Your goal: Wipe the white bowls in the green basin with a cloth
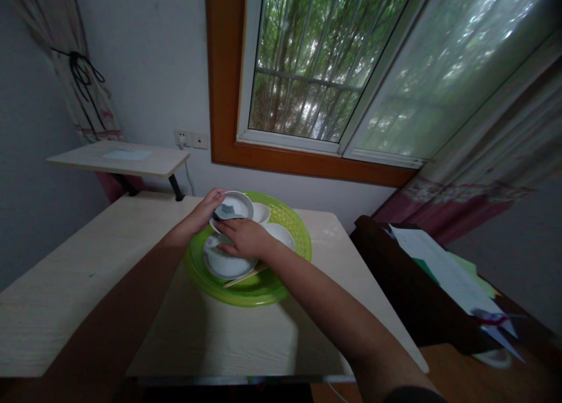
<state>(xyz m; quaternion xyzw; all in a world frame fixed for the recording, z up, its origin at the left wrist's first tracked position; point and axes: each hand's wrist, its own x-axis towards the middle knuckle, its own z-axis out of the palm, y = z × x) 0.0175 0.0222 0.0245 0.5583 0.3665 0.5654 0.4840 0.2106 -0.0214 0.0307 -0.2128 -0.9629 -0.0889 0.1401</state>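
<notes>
My left hand (209, 208) grips the left rim of a white bowl (241, 202), which is tilted toward me at the back left of a green plastic basket (246, 299). Against the bowl's inside lies a small grey-blue piece (228, 211); whether it is a cloth or a spoon I cannot tell. The fingers of my right hand (246, 238) are closed at its lower edge. Below that hand, a white plate (226, 267) sits in the basket, partly covered. Two more white bowls, one behind (262, 213) and one at the right (283, 234), stand there, with chopsticks (241, 277) beside the plate.
The basket rests on a pale wooden table (144, 274). A raised shelf (127, 160) with a paper on it stands at the back left. To the right is a dark brown piece of furniture (395, 274) bearing papers (439, 268). A barred window (316, 69) is behind.
</notes>
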